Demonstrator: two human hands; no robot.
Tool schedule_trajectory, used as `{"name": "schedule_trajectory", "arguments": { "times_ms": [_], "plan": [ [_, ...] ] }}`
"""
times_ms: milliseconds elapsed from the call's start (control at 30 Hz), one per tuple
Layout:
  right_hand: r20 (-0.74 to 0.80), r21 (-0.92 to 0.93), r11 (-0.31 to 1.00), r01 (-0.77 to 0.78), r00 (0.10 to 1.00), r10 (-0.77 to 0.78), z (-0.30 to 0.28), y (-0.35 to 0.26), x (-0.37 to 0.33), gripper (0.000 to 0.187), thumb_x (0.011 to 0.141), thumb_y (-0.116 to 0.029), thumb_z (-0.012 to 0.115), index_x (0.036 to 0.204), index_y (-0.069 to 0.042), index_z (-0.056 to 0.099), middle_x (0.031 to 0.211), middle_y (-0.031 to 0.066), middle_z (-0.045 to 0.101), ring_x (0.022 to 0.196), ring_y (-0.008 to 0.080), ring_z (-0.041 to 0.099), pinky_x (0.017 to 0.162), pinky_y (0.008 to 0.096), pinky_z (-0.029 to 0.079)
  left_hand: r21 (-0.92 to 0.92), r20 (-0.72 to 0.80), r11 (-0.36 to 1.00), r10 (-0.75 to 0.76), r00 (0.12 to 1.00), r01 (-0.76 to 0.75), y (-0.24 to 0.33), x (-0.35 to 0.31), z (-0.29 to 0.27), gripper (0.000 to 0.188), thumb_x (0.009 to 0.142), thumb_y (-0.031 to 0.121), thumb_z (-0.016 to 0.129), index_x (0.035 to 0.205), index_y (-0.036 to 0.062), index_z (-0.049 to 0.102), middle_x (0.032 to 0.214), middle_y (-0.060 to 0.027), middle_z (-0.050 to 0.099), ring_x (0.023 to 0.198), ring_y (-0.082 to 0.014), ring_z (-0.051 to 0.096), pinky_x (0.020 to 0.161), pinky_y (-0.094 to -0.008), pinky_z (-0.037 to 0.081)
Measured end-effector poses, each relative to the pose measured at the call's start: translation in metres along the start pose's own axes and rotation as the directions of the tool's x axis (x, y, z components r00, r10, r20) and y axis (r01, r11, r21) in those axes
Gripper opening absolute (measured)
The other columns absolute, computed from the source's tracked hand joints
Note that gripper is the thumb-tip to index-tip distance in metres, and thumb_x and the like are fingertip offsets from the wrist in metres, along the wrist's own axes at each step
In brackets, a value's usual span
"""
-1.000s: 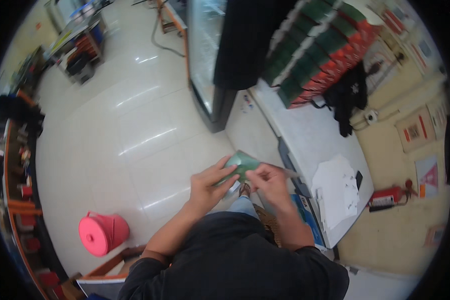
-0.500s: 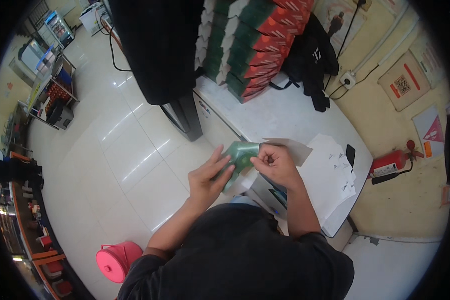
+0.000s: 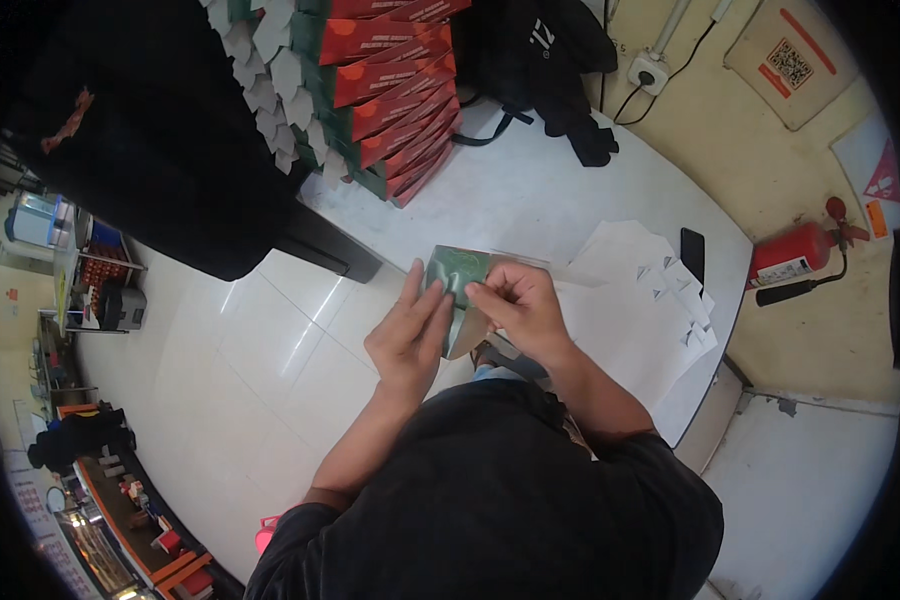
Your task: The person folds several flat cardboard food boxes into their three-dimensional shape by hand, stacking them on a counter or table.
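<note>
A small green cardboard box (image 3: 458,268), partly folded, is held between my two hands in front of my chest, beside the table edge. My left hand (image 3: 407,335) supports its left side, fingers stretched along the green face and thumb out of sight. My right hand (image 3: 520,308) pinches the box's right edge between thumb and curled fingers. Below the green face a pale inner flap shows. On the white table (image 3: 530,190), just right of my right hand, lies a spread of flat white card blanks (image 3: 615,310).
A tall stack of folded green and red cartons (image 3: 390,90) stands at the table's far left. Behind it lies a black bag (image 3: 550,60). A black phone (image 3: 692,255) rests beside the blanks. A red fire extinguisher (image 3: 795,255) is at the wall. Dark cloth (image 3: 160,130) hangs left.
The view has turned, so the carton stack now sits further left. The green box has been turned between my hands, with its flat green face showing. Both hands keep hold of it.
</note>
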State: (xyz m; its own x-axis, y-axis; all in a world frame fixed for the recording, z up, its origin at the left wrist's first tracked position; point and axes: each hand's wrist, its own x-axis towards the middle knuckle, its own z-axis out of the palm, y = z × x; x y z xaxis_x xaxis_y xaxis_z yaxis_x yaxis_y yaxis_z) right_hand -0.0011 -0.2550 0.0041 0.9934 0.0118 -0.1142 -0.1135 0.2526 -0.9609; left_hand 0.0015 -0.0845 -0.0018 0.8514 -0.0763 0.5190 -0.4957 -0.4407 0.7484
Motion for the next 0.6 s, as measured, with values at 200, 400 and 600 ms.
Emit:
{"name": "schedule_trajectory", "arguments": {
  "times_ms": [200,400,600],
  "plan": [
    [0.003,-0.06,0.998,0.012,1.0,-0.012,-0.016,0.003,0.004,0.022,0.092,-0.008,0.068,0.074,-0.005,0.057,0.061,-0.0009,0.056,0.051,0.0047,0.052,0.048,0.0207,0.041,0.075,0.074,0.997,0.013,0.997,-0.018,0.024,0.019,0.019,0.023,0.084,-0.003,0.073,0.107,-0.0023,0.072,0.115,-0.0265,0.067,0.113,-0.0312,0.065,0.083,-0.0313,0.055],
    [0.134,0.464,0.857,-0.225,0.974,0.183,-0.03,0.006,0.016,0.013,0.089,-0.013,0.072,0.09,-0.007,0.061,0.073,-0.0009,0.06,0.059,0.0048,0.054,0.05,0.0228,0.043,0.004,0.002,0.999,0.054,0.999,-0.054,0.012,0.015,0.041,0.036,0.08,0.0,0.077,0.115,-0.0011,0.069,0.126,-0.0306,0.06,0.1,-0.0317,0.071,0.077,-0.0318,0.057],
    [0.13,0.175,0.95,-0.259,0.962,0.238,-0.037,0.011,0.042,0.036,0.083,-0.017,0.078,0.108,0.0,0.059,0.088,0.0056,0.063,0.072,0.0139,0.062,0.057,0.0266,0.05,-0.396,0.252,0.855,-0.25,0.935,0.336,-0.004,0.015,0.056,0.085,0.078,0.003,0.077,0.151,0.0039,0.032,0.144,-0.031,0.043,0.123,-0.0322,0.056,0.096,-0.0359,0.049]
  ]
}}
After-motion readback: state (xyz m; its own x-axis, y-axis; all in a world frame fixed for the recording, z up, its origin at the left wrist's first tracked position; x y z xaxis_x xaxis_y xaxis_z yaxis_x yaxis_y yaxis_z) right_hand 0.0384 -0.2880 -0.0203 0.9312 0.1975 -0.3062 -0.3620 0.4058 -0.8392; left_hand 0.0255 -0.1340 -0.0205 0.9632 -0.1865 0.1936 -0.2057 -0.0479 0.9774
